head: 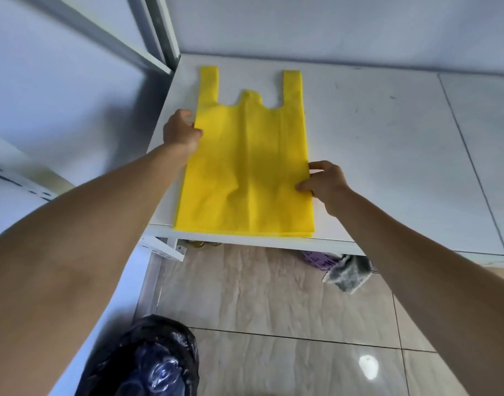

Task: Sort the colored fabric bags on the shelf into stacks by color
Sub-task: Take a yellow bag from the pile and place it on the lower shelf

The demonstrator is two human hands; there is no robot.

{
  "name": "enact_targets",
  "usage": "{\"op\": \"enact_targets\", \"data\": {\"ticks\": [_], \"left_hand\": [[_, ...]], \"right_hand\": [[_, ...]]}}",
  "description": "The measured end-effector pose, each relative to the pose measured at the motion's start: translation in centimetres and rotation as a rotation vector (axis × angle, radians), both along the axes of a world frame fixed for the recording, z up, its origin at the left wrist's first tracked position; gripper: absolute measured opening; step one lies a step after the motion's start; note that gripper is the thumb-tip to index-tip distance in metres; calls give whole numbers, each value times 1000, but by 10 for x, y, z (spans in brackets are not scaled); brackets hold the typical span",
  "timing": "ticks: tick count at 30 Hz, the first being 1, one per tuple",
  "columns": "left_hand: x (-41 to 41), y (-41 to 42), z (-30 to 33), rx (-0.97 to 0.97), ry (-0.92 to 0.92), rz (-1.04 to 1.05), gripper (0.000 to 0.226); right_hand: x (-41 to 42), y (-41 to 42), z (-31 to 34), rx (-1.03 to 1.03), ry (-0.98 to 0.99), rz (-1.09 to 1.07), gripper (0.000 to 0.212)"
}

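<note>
Yellow bag (246, 167) lay flat at the shelf's (388, 138) front left corner, left hand (181, 132) gripping its left edge and right hand's (323, 182) fingers pinching the right edge, seemingly to square the stack

So I've got the flat yellow fabric bag (246, 164) lying on the white shelf board (388, 144), handles toward the wall, my left hand (181, 132) at its left edge, right hand (322, 182) at its right edge.
</note>
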State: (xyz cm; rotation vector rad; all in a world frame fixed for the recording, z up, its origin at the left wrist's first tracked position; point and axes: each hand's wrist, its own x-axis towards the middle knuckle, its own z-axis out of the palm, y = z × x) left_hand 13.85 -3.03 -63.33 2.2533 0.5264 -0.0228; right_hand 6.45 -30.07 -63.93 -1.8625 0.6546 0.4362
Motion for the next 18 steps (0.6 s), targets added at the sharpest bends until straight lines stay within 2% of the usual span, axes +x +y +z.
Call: {"op": "enact_targets", "data": {"ticks": [4, 7, 10, 14, 18], "left_hand": [[-9, 3, 12, 54, 41, -43, 52], [-29, 5, 27, 97, 42, -110, 49], [-56, 0, 53, 183, 48, -237, 43], [-99, -14, 106, 349, 53, -456, 43], [-148, -31, 176, 433, 85, -556, 47]], "right_hand": [[-11, -3, 10, -1, 12, 35, 76], [-31, -7, 31, -42, 27, 145, 66], [-55, -14, 63, -325, -28, 344, 51], [-78, -22, 126, -702, -102, 630, 46], [-107, -24, 212, -884, -196, 755, 47]]}}
